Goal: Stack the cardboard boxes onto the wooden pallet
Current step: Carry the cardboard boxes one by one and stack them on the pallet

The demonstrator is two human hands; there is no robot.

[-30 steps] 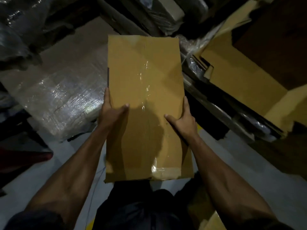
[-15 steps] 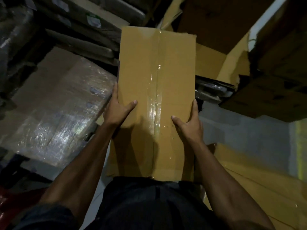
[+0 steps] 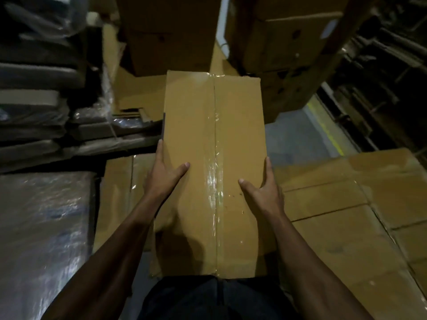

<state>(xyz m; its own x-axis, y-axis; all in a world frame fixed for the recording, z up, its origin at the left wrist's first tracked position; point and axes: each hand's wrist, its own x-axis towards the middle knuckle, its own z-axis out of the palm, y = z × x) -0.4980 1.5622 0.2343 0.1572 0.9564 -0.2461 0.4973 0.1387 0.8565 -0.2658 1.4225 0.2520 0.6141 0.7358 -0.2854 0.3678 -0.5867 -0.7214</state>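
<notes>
A long brown cardboard box with a clear tape seam down its top is held in front of my body. My left hand grips its left edge, thumb lying on the top face. My right hand grips the right edge the same way. Below and to the right lie several sealed cardboard boxes packed side by side in a flat layer. The wooden pallet itself is not visible.
A plastic-wrapped bundle lies at the lower left. Dark wrapped stacks rise on the left. Tall cardboard cartons stand ahead. A strip of grey floor with a yellow line runs at the right.
My view has swung to the right while both hands keep the same grip on the box. The layer of flat boxes has come into sight below and to the right.
</notes>
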